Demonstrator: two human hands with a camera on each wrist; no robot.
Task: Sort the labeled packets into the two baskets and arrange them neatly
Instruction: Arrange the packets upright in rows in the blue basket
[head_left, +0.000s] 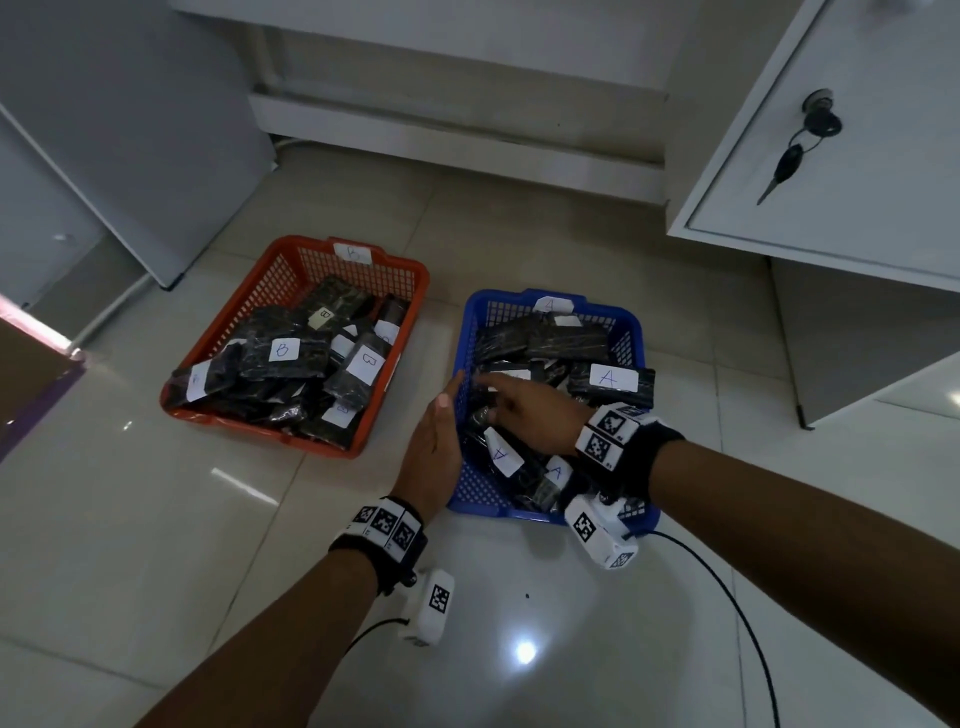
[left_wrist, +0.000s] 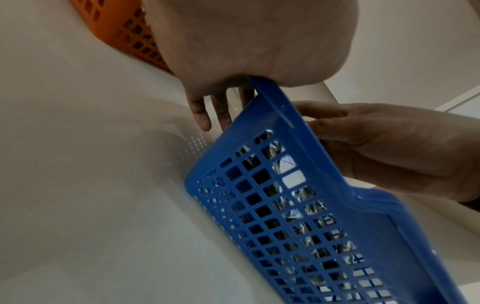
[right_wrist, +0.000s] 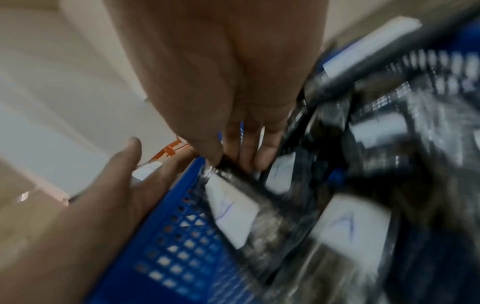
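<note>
Setting: an indoor storeroom or office back room. Evidence: glossy pale floor tiles (head_left: 545, 613); white metal cabinets, one with a key (head_left: 784, 166) hanging in its door lock (head_left: 820, 111); two plastic sorting baskets on the floor, orange (head_left: 291, 270) and blue (head_left: 478, 488), holding labeled packets.

Both arms extended forward and down, hands close together.

Left hand (head_left: 434, 444): flat, fingers straight and together, thumb side up, palm facing right, pressed along the outer wall of the blue basket (head_left: 470, 488); thumb hooks over the rim in the left wrist view. Right hand (head_left: 524, 410): reaches leftward across the basket, palm down, fingers extended with tips dipping among the packets; a firm pinch can't be confirmed because the right wrist view is blurred. Both wrists carry black straps with marker blocks and a cabled camera.
</note>
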